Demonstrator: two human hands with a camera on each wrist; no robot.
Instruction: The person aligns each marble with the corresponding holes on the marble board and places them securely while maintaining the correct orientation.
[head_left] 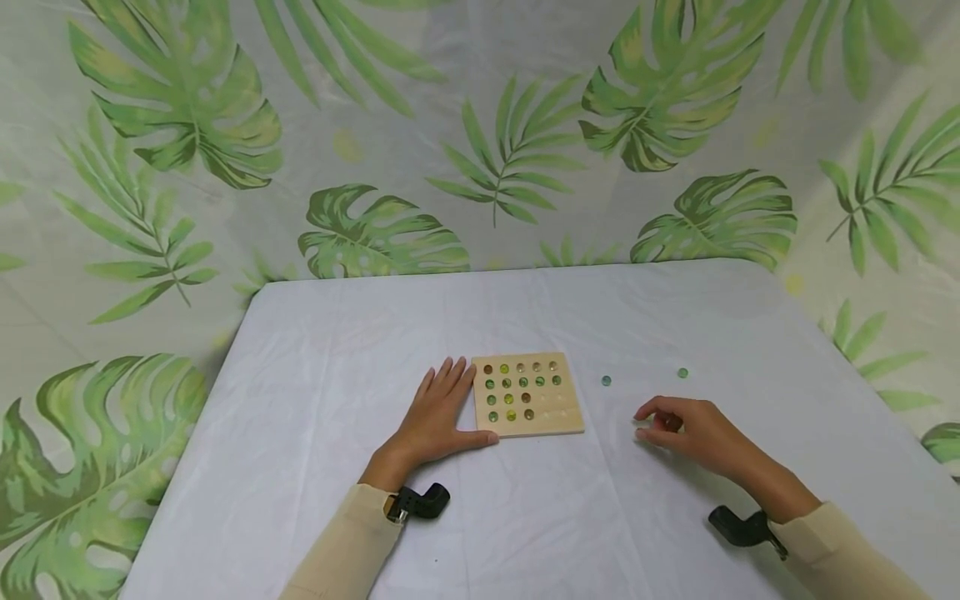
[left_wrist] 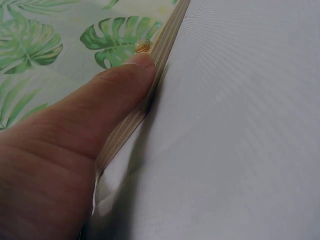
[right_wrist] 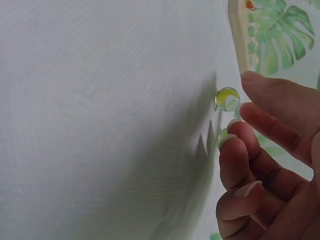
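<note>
A light wooden board lies on the table, with glass marbles in rows of hollows; bare hollows show at its lower right. My left hand rests flat at the board's left side, fingers straight and spread. Its thumb presses the board's near edge, close to a striped marble. To the right of the board, my right hand reaches low over the table with bent fingers. In the right wrist view, a clear marble with a yellow swirl sits just beyond the parted tips of its thumb and index finger.
Beyond the right hand, a blue-green marble and a green marble lie loose on the white-covered table. A leaf-patterned cloth hangs behind the table's far edge.
</note>
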